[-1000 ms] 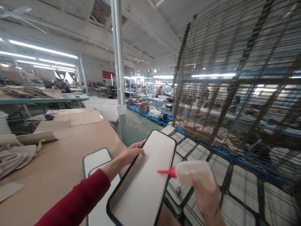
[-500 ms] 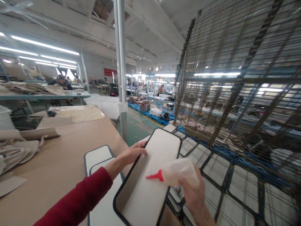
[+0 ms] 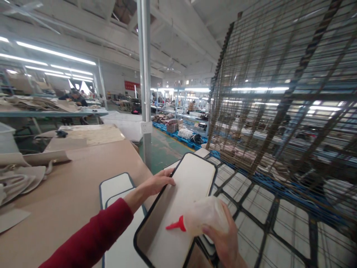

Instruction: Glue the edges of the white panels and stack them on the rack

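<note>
My left hand [image 3: 160, 182] grips the left edge of a long, pale panel [image 3: 194, 171] with rounded corners and a dark border. The panel is tilted, its near end low in front of me. In my right hand [image 3: 224, 238] is a translucent squeeze bottle [image 3: 206, 214] with a red nozzle [image 3: 175, 225]. The bottle lies nearly on its side over the panel, nozzle pointing left; whether the tip touches the surface I cannot tell. Beneath my left forearm, similar dark-edged pale panels [image 3: 117, 183] rest on the brown table [image 3: 83, 178].
A wire rack [image 3: 279, 216] carries rows of pale panels on my right, its mesh section [image 3: 264, 89] rising upright. Cut fabric pieces [image 3: 25, 178] lie at the table's left. A metal post [image 3: 145, 93] stands beyond the table. A person [image 3: 74, 97] sits at the far left.
My right hand has moved the bottle left and toward me along the panel. The left hand keeps its hold on the panel's edge.
</note>
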A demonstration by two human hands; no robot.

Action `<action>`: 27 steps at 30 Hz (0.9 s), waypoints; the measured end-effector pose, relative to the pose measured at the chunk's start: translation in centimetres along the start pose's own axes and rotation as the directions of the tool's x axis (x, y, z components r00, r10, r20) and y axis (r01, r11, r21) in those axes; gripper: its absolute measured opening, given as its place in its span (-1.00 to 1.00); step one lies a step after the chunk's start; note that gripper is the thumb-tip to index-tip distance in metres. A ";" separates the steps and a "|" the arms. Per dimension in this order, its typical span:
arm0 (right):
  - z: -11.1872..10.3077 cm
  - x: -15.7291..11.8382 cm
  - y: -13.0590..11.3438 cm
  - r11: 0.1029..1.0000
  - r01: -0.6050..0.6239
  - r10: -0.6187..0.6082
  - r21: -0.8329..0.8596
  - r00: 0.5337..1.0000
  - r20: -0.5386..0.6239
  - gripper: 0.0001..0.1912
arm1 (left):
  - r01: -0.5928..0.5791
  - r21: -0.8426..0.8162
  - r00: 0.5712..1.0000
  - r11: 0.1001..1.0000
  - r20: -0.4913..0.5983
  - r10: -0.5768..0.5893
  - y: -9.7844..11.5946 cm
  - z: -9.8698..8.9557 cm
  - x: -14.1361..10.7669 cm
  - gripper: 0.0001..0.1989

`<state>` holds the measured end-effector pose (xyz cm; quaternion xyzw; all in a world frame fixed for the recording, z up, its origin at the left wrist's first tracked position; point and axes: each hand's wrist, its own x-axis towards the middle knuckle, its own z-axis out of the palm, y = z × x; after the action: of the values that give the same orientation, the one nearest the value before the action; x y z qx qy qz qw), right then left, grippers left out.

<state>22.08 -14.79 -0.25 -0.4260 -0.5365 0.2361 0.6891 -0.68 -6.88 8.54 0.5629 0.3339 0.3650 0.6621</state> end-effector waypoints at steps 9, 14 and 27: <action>-1.4 2.7 0.8 0.997 0.030 -0.012 0.070 0.970 -0.241 -0.33 | 0.029 -0.001 0.999 1.000 0.028 -0.029 -0.5 -0.3 0.3 -0.44; -1.8 -0.8 1.5 0.995 -0.096 0.098 0.035 0.994 -0.051 -0.29 | 0.030 -0.009 0.999 1.000 -0.017 -0.030 -0.9 -0.9 0.6 -0.42; -3.4 -1.3 2.9 0.981 -0.148 0.156 0.123 0.986 -0.061 -0.34 | 0.056 -0.003 0.998 0.998 -0.038 -0.056 -2.1 -1.2 1.5 -0.50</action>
<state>25.30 -15.41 -3.60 -0.4323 -0.4629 0.3044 0.7115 -0.71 -5.15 6.21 0.5456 0.3620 0.3572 0.6661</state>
